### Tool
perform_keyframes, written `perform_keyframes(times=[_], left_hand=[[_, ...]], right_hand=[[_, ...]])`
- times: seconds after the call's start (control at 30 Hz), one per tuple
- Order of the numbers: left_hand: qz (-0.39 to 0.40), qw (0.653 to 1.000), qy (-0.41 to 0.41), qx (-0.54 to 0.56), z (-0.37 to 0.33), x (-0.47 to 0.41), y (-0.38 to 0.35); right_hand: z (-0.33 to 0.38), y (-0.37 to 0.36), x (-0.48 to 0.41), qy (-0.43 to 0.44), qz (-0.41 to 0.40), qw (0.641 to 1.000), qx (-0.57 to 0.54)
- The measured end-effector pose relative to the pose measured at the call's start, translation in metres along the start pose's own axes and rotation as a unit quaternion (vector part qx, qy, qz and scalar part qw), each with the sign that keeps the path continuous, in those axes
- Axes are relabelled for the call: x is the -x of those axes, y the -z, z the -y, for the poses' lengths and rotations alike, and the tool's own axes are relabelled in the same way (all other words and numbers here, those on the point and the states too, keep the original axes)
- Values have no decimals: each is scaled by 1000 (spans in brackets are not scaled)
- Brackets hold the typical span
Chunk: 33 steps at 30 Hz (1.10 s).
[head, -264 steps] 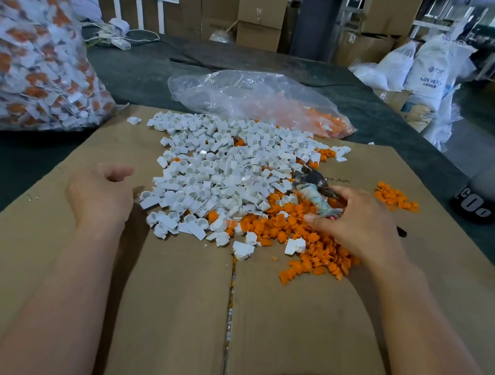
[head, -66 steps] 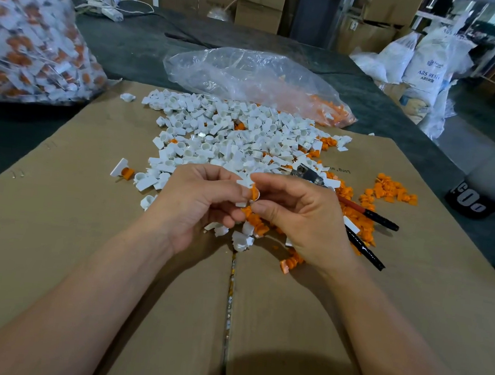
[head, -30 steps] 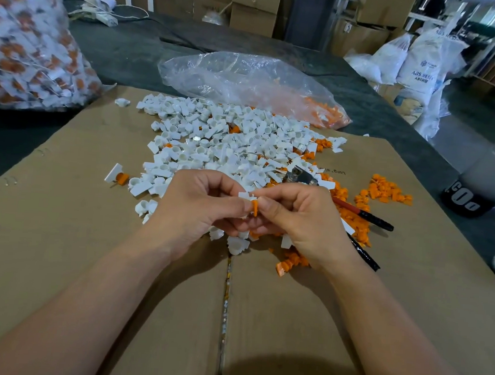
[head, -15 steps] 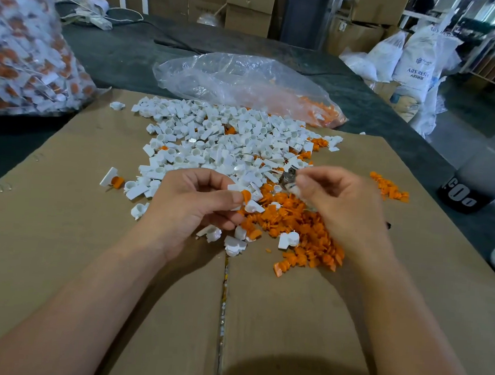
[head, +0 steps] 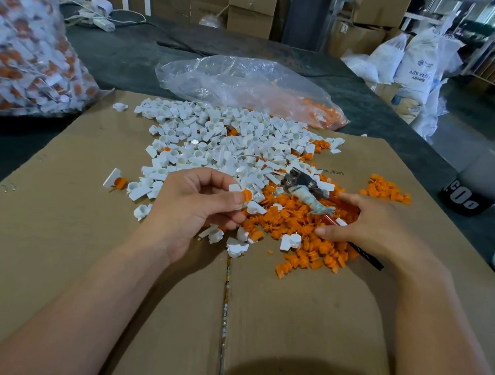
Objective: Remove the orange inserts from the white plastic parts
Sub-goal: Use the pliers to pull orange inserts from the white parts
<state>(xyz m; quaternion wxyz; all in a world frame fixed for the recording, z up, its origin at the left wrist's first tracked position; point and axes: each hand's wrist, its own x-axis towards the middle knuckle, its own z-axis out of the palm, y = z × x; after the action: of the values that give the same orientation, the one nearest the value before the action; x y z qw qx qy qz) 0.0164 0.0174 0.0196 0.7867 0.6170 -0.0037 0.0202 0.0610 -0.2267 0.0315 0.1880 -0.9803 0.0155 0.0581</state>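
The left hand (head: 198, 210) pinches a white part (head: 234, 188) between thumb and fingertips, with its orange insert (head: 247, 194) in place (it faces right). The right hand (head: 366, 225) curls over the handles of the pliers (head: 302, 181), which lie on the loose orange pile (head: 291, 216) beside the white heap (head: 228, 145) on the cardboard (head: 61, 233).

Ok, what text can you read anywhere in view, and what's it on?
"ABS RESI", cut off at the edge: white sack, far right.
"CO" plus a smaller "o": dark container, right edge.
Small print on the cardboard: too blurred to read.
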Motion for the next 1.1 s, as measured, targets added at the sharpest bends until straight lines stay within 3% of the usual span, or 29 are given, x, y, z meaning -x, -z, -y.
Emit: perform_keyframes(times=[0.2,0.4,0.73,1.1], left_hand=[[6,1000,0,14,1,-2,0],[-23,996,-4,86,2,-7,1],[-74,990,-49,113,8,-12,0],[-94,987,-86,96,9,-11,-1]], right_hand=[[9,-2,2,19,-81,995,47],[24,-2,12,157,-212,964,-36],[47,-19,23,251,-123,960,-12],[51,-24,25,251,-65,966,18]])
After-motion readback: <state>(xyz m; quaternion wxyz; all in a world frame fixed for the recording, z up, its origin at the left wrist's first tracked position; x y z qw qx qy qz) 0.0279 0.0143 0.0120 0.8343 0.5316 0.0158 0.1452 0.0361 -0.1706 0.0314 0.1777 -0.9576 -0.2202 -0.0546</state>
